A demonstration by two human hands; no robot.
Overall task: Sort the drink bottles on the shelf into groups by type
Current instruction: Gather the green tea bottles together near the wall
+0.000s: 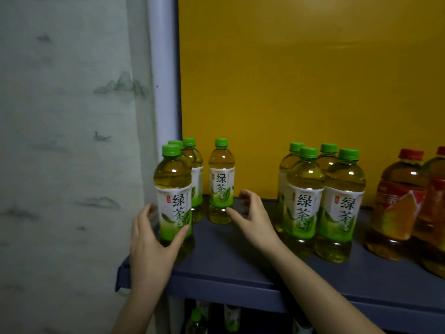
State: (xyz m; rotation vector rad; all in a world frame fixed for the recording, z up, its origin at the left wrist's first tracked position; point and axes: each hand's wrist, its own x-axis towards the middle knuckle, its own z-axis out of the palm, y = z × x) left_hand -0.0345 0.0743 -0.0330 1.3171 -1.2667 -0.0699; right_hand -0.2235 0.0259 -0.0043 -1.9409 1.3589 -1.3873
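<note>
On the blue-grey shelf (224, 268) stand green-capped green tea bottles. My left hand (151, 244) grips the front-left green tea bottle (173, 189), thumb across its label and fingers round its far side. Two more green tea bottles (196, 169) stand right behind it in the corner. A single green tea bottle (221, 182) stands apart to their right. My right hand (252, 218) is open beside that bottle, a fingertip at its lower part. Further right is a tight group of several green tea bottles (320, 201), then two red-capped amber tea bottles (399, 203).
A yellow back panel (301, 92) closes the shelf behind. A white post (163, 92) and a pale printed curtain (72, 141) bound it on the left. More bottles (197, 321) show on the lower shelf. Bare shelf lies between the single bottle and the right group.
</note>
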